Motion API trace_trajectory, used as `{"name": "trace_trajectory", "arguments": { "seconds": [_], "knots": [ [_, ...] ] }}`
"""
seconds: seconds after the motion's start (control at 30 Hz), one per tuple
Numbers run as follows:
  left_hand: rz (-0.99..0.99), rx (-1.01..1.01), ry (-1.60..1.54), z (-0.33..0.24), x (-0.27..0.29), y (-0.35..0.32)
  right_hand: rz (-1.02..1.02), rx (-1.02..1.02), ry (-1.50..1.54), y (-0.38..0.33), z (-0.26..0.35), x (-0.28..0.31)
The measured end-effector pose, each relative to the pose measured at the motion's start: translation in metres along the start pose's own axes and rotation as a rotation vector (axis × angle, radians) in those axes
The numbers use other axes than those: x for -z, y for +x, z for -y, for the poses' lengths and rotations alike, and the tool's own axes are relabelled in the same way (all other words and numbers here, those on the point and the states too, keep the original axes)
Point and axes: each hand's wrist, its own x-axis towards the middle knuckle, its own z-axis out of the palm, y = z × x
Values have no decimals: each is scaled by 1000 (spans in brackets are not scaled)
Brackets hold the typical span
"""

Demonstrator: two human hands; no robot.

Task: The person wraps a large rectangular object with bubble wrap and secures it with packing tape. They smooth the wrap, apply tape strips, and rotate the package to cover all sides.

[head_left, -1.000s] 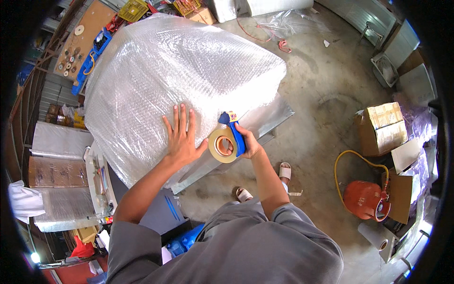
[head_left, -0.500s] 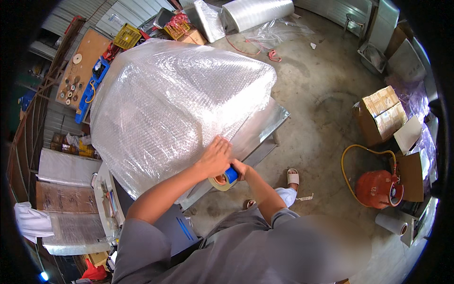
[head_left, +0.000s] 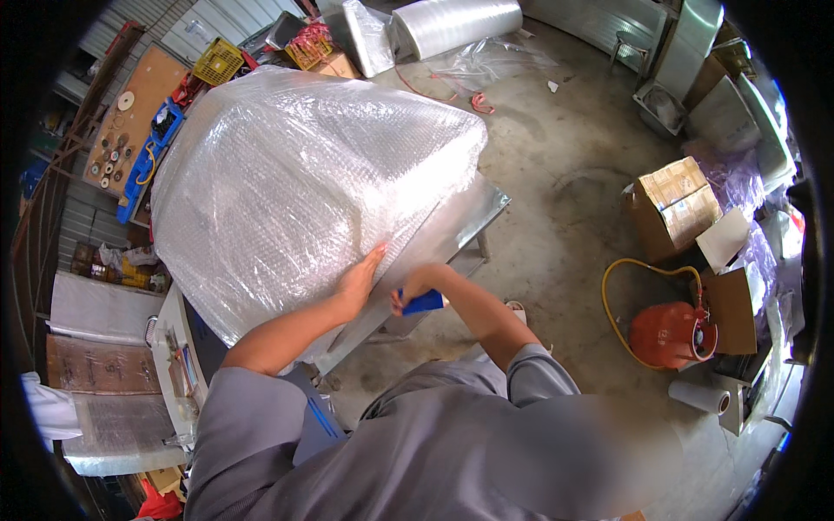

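Observation:
A large object under clear bubble wrap [head_left: 269, 174] takes up the middle of the view, on a metal-topped table [head_left: 465, 221]. Against the wrap's near right edge lies my left hand [head_left: 358, 282], fingers stretched out and resting on the film. Just right of it, over the bare metal strip, my right hand [head_left: 420, 281] is closed around a blue tape dispenser [head_left: 423, 302]. Its tape roll is mostly hidden by the hand and the angle. Whether any tape runs from it to the wrap cannot be made out.
An orange-red gas cylinder [head_left: 665, 334] with a yellow hose stands on the floor at right, near a cardboard box [head_left: 673, 208]. A big roll of wrap [head_left: 456, 26] lies at the back. Far left is a wooden board [head_left: 139, 104] with a blue tray [head_left: 149, 165].
My left hand has slid left and now lies flatter along the wrap's edge. My right hand has separated from it and turned the tape dispenser. The whole view has shifted slightly.

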Motion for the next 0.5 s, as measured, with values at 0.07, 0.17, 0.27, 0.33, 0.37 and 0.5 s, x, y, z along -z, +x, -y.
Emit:
{"name": "trace_trajectory", "arguments": {
  "seconds": [0.07, 0.17, 0.27, 0.33, 0.37, 0.5],
  "knots": [
    [-1, 17, -45, -15, -5, -8, 64, 31, -166, -7, 3, -20],
    [-28, 44, -25, -29, -17, -8, -102, 1, -16, 5, -33, -66],
    [-1, -40, -30, -40, -20, -9, 55, -103, 863, -4, -85, -98],
    [68, -82, -44, -39, -8, -20, -48, -73, 1152, -49, -81, -99],
    [107, -101, -46, -37, -4, -27, -103, -51, 1296, -73, -67, -93],
    [-53, 30, -495, -50, -10, -11, -225, 134, 1846, -111, -49, -65]
  ]
}}
